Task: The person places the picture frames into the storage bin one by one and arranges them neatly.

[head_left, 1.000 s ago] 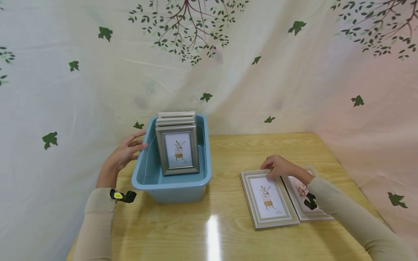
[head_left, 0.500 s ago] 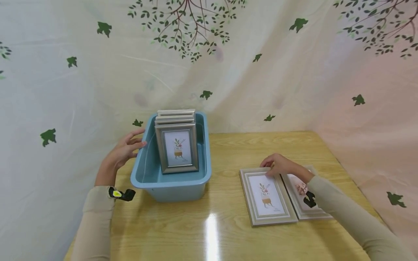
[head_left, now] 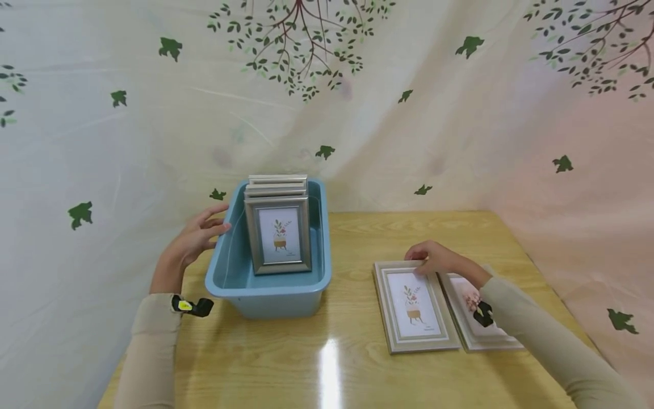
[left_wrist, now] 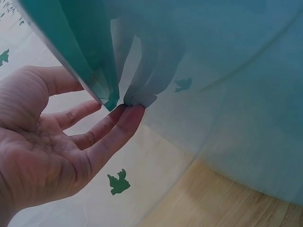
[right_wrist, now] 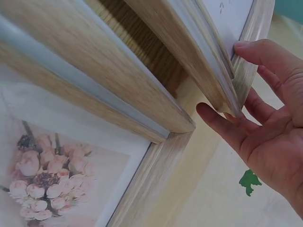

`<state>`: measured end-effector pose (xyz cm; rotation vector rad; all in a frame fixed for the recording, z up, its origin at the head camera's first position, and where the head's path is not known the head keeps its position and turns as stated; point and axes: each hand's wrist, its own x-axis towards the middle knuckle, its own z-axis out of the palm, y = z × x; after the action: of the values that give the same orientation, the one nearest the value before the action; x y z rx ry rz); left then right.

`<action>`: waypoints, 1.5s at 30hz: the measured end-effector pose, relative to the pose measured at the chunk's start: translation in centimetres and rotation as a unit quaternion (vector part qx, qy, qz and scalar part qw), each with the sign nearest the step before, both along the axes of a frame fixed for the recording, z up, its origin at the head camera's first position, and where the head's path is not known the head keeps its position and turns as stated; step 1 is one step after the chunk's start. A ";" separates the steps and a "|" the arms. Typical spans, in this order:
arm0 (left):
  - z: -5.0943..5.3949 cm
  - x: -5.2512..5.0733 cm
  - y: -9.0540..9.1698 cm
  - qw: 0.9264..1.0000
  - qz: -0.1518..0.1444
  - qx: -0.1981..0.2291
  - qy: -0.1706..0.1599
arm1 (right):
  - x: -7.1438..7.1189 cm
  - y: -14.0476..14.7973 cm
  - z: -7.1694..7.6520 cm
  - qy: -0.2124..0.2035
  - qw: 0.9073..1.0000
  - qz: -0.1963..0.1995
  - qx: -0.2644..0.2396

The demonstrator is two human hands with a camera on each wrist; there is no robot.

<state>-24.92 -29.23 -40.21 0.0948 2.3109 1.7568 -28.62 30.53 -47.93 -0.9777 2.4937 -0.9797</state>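
My left hand (head_left: 193, 243) holds the left rim of a blue plastic basin (head_left: 271, 307); in the left wrist view its fingertips (left_wrist: 132, 113) touch the basin's outer wall below the rim, which hides the end of another digit. On the right, my right hand (head_left: 436, 260) pinches the top edge of a cream photo frame (head_left: 416, 307) with a plant picture, thumb on the front and fingers behind. This frame's top is slightly raised. Beside it, partly under my forearm, lies a second cream photo frame (head_left: 482, 335) with pink flowers, seen closely in the right wrist view.
Several silver photo frames (head_left: 278, 236) stand upright, leaning back in the basin. Everything rests on a wooden table (head_left: 357, 375). A cloth backdrop (head_left: 368, 142) printed with leaves hangs behind and at the sides.
The right hand has shifted slightly left with the plant-picture frame, widening the gap to the flower frame. The left hand and basin have stayed in place.
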 end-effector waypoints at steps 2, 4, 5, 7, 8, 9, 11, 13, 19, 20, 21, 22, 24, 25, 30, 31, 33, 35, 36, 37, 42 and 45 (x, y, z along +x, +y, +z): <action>-0.1 -0.1 0.1 1.000 -0.001 0.000 -0.002 | 0.1 0.0 -0.1 -0.002 1.000 -0.004 0.000; -0.2 -0.1 0.1 1.000 -0.002 0.000 -0.005 | 0.1 0.1 -0.1 -0.002 1.000 -0.005 0.003; -0.2 -0.2 0.0 1.000 -0.001 0.000 -0.007 | 0.1 0.1 -0.1 -0.002 1.000 -0.006 0.007; -0.3 -0.3 0.0 1.000 -0.003 -0.001 -0.007 | 0.0 0.2 0.0 -0.001 1.000 -0.009 0.020; -0.3 -0.3 0.0 1.000 -0.004 -0.001 -0.007 | -0.1 0.3 0.1 -0.001 1.000 -0.011 0.028; -0.4 -0.4 0.0 1.000 -0.005 -0.001 -0.007 | -0.2 0.4 0.2 0.000 0.999 -0.010 0.033; -0.4 -0.6 -0.1 1.000 -0.006 -0.004 -0.006 | -0.3 0.6 0.4 -0.006 0.999 -0.014 0.045; -0.4 -0.7 -0.2 1.000 -0.007 -0.006 -0.003 | -0.5 0.7 0.6 -0.015 0.998 -0.019 0.052; -0.5 -1.0 -0.5 1.000 -0.011 -0.007 -0.006 | -0.5 0.6 1.0 -0.031 0.998 -0.021 0.050; -0.4 -0.9 -0.5 1.000 -0.011 -0.008 -0.007 | -0.4 0.5 1.0 -0.032 0.998 -0.021 0.047; -0.4 -0.9 -0.6 1.000 -0.011 -0.009 -0.007 | -0.3 0.4 1.0 -0.033 0.998 -0.023 0.045; -0.4 -0.9 -0.6 1.000 -0.011 -0.009 -0.007 | -0.3 0.2 1.0 -0.032 0.998 -0.023 0.043; -0.3 -0.8 -0.8 1.000 -0.012 -0.010 -0.005 | -0.3 -0.1 1.0 -0.030 0.998 -0.031 0.043; -0.2 -0.8 -0.8 1.000 -0.014 -0.009 -0.003 | -0.3 -0.2 1.0 -0.030 0.998 -0.037 0.044; 0.0 -0.9 -0.9 1.000 -0.019 -0.009 0.000 | -0.8 -0.3 1.4 -0.047 0.997 -0.051 0.046; -0.1 -1.0 -0.8 1.000 -0.019 -0.008 0.000 | -1.0 -0.2 1.4 -0.052 0.996 -0.052 0.045; -0.1 -1.2 -0.7 1.000 -0.017 -0.008 -0.002 | -1.1 -0.2 1.7 -0.066 0.995 -0.055 0.042; -0.1 -1.2 -0.7 1.000 -0.014 -0.005 -0.003 | -1.4 -0.3 1.9 -0.076 0.995 -0.056 0.039; -0.1 -1.2 -0.7 1.000 -0.013 -0.005 -0.003 | -1.5 -0.4 2.1 -0.085 0.994 -0.058 0.039; -0.2 -1.2 -0.7 1.000 -0.012 -0.005 -0.004 | -1.6 -0.4 2.3 -0.095 0.993 -0.059 0.039; -0.2 -1.1 -0.5 1.000 -0.011 -0.007 -0.004 | -1.9 -0.5 3.4 -0.126 0.989 -0.056 0.050; -0.2 -1.1 -0.5 1.000 -0.009 -0.010 -0.003 | -2.1 -0.8 4.3 -0.138 0.988 -0.038 0.055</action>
<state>-26.02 -29.75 -40.38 0.1069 2.3167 1.7225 -30.71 29.78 -43.67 -0.6661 2.3379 -0.9198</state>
